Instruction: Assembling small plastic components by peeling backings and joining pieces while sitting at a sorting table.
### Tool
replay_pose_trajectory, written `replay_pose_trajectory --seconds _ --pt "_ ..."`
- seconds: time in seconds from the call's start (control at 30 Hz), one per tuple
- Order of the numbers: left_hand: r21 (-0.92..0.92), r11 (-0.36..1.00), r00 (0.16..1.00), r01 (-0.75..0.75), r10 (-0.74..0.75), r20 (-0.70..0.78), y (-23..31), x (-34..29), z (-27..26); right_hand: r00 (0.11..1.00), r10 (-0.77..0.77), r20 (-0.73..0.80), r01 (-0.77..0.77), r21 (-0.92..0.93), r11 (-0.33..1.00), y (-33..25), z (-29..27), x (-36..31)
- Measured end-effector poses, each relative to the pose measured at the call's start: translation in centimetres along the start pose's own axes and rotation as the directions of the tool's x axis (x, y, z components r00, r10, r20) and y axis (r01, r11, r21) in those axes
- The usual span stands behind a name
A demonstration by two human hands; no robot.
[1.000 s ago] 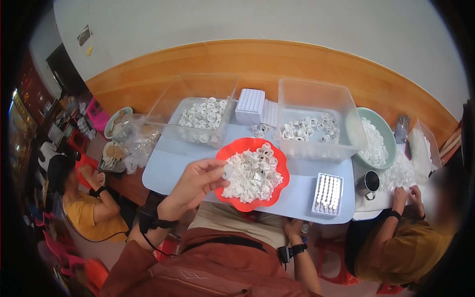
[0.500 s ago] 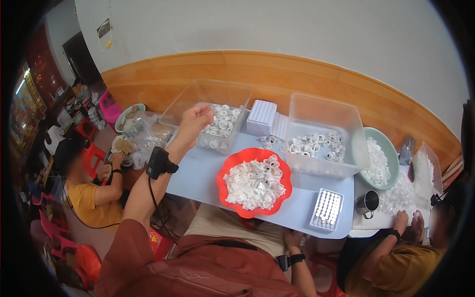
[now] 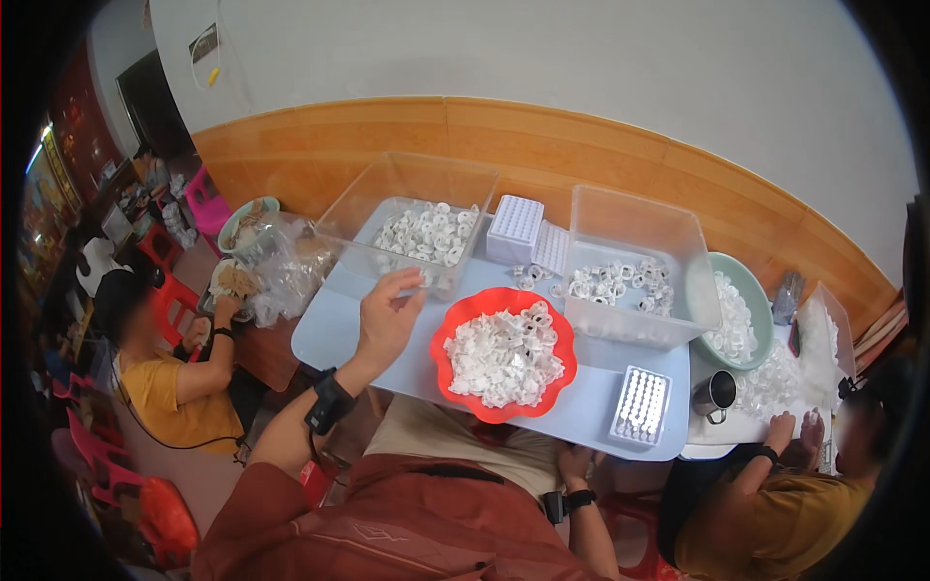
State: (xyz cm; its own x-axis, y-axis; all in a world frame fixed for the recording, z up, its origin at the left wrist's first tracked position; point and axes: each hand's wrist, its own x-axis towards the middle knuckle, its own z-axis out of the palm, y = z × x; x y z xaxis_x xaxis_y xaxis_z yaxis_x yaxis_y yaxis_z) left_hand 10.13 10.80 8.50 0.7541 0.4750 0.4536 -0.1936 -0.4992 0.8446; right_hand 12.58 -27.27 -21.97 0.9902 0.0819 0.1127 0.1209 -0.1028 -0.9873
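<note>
My left hand (image 3: pixel 389 315) hovers above the blue-grey tabletop (image 3: pixel 339 334), just in front of the left clear plastic bin (image 3: pixel 366 254). Its thumb and fingers are curved and apart, with nothing visible between them. White ring-shaped plastic pieces (image 3: pixel 426 232) lie heaped in that bin. To the right of the hand stands a red scalloped bowl (image 3: pixel 565 363), full of white flaky bits (image 3: pixel 499 363) with several rings at its far right side. My right hand (image 3: pixel 573 463) is low by my lap at the table's front edge; its fingers are mostly hidden.
A second clear bin (image 3: pixel 635 324) holds more rings. White racks (image 3: pixel 515 223) stand between the bins; another rack (image 3: pixel 640 407) sits front right. At right are a green basin (image 3: pixel 765 339), a metal cup (image 3: pixel 715 395) and a co-worker's hands (image 3: pixel 783 431). Another person (image 3: pixel 179 387) works at left.
My left hand has come down and back toward me, from above the left bin to the space before it, and its fingers have spread. My right hand stays by my lap.
</note>
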Motion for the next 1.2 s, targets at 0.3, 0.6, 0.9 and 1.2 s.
replay_pose_trajectory --seconds 0.3,0.6,0.9,1.2 --pt "-0.116 0.981 0.987 0.154 -0.148 0.053 -2.3 -5.1 1.6 0.989 0.129 0.065 -0.127 -0.035 0.991 0.4 -0.2 0.2" --pt "-0.292 0.896 0.916 0.335 -0.236 0.325 -5.3 -6.5 3.4 0.997 0.08 0.014 -0.08 0.043 0.996 -1.1 0.3 -0.3" --pt "-0.327 0.902 0.939 0.283 -0.191 0.286 -5.5 -7.1 3.6 0.993 0.117 -0.022 -0.118 -0.074 0.99 -0.6 0.4 -0.9" --pt "-0.346 0.905 0.948 0.248 -0.152 0.281 -6.0 -7.2 3.5 0.996 0.082 0.027 -0.072 -0.255 0.964 -0.3 0.5 -1.1"
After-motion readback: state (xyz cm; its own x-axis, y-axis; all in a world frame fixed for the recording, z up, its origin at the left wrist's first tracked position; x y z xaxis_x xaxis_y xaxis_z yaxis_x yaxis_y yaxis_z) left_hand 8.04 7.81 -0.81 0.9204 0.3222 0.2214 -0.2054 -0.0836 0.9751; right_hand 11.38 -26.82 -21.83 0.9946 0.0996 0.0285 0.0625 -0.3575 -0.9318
